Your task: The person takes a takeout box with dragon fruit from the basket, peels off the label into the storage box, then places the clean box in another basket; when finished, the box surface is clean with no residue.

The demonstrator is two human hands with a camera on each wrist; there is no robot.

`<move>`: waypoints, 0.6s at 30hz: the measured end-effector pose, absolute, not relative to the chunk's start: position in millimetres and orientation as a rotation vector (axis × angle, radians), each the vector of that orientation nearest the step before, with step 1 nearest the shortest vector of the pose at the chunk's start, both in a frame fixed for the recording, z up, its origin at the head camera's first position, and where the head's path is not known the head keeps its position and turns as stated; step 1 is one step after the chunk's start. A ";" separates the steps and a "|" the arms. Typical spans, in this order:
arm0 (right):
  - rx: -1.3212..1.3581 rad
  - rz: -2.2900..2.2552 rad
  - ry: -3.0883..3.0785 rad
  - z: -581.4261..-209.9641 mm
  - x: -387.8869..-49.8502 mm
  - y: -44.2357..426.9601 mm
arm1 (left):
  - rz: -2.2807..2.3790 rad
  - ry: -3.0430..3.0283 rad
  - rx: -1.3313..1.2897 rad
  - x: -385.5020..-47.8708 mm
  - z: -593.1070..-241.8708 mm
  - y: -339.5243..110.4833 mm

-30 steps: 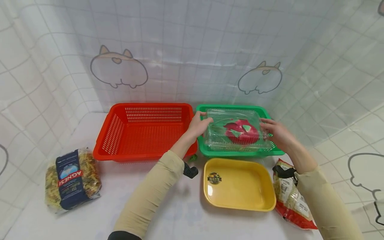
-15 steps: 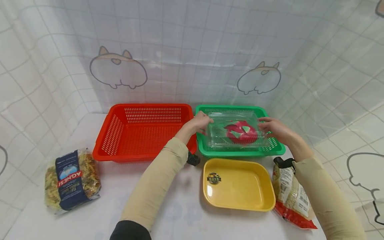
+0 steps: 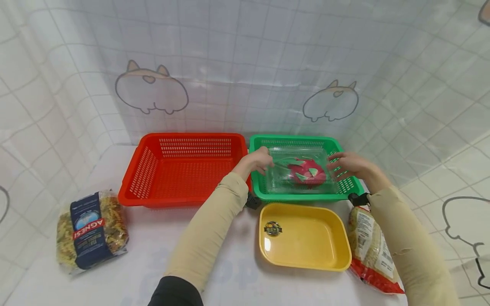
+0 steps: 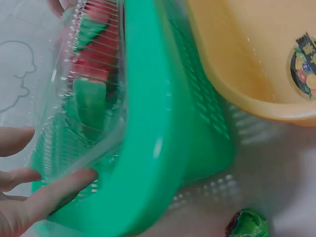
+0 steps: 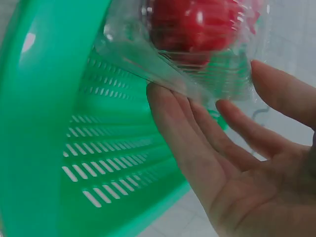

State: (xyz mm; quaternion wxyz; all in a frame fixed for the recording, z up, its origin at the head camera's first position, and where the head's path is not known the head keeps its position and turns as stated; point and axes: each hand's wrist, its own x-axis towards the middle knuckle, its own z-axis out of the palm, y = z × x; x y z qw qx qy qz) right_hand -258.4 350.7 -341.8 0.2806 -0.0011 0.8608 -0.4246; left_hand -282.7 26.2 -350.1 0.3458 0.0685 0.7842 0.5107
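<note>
A clear plastic clamshell box [image 3: 278, 180] lies inside the green basket [image 3: 302, 197], with a pink dragon fruit [image 3: 306, 171] showing through its lid. My left hand [image 3: 257, 160] is at the box's left end, its fingers spread apart and not curled round it in the left wrist view. At the right end, my right hand [image 3: 353, 164] has its fingers extended. Its fingertips [image 5: 157, 94] are close to or touching the box's edge, and the thumb [image 5: 276, 84] stands apart from them. The underside of the box is hidden.
A red basket [image 3: 183, 199] stands left of the green one. In front sits a yellow tray [image 3: 306, 238]. A pasta bag [image 3: 92, 229] lies at the far left, and a red-and-clear bag of grain [image 3: 373, 250] lies partly under the right forearm. A small green-wrapped item [image 4: 249, 224] is near the green basket.
The clamshell box with the dragon fruit has sunk lower into the green basket and shifted slightly toward me. Both hands have loosened from its ends; the left hand moved slightly right.
</note>
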 end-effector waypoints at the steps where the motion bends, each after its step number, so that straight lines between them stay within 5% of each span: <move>1: 0.014 -1.144 2.304 -343.7 -259.3 350.9 | 1.315 2.039 0.187 -283.5 -352.8 27.4; 18: 0.046 -1.028 2.198 -356.5 -276.7 349.5 | 1.328 2.032 0.149 -291.1 -362.5 30.3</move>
